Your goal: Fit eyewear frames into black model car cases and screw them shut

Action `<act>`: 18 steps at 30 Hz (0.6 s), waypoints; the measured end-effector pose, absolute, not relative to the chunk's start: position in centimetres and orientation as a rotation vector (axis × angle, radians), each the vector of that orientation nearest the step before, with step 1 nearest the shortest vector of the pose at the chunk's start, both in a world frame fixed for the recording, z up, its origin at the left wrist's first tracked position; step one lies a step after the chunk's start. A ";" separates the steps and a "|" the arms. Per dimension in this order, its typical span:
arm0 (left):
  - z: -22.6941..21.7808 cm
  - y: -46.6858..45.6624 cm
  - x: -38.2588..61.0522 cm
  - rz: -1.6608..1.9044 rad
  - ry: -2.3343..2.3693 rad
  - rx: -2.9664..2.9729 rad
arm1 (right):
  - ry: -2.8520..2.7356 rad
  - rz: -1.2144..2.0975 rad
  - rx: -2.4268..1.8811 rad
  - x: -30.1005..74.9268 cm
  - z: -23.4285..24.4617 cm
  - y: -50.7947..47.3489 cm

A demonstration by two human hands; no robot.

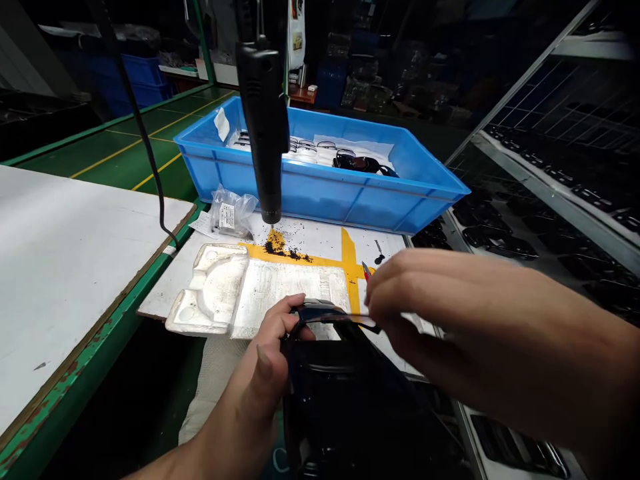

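My left hand (260, 380) is wrapped around the far left end of a glossy black plastic housing (345, 407), its thumb raised along the side. The housing is held tilted close in front of me, and its near part is dark. My right hand (465, 327) reaches in from the right with bent fingers pressed together. Those fingers are at the right end of a thin glossy strip (345, 317), which spans the housing's far edge. The right fingertips are partly hidden. Beyond my hands lies a worn white foam block (280, 283) with a moulded hollow.
A black electric screwdriver (265, 133) hangs over a heap of small black screws (280, 248). Behind stands a blue bin (320, 190) holding black parts. A labelled plastic bag (230, 212) lies left, a red-handled cutter (367, 272) right. Racks (545, 193) of black parts line the right.
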State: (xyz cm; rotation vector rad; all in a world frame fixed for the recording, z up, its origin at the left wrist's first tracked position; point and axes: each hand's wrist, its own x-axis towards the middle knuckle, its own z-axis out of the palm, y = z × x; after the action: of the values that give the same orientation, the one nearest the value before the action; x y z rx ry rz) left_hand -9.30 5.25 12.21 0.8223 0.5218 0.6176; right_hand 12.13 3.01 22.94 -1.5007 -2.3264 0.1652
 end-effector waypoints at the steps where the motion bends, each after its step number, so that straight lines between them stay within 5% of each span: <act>1: 11.8 5.1 -9.3 0.621 0.523 0.822 | -2.355 0.119 -1.517 12.3 22.7 3.3; 18: 9.0 6.5 -9.1 0.673 0.445 0.949 | -2.137 0.929 -1.737 10.8 19.9 7.8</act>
State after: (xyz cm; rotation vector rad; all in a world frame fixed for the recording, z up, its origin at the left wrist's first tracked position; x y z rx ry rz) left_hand -9.05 6.50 9.05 0.9488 0.4455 0.6729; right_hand 10.79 7.80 19.89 -1.7367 -2.1374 0.9294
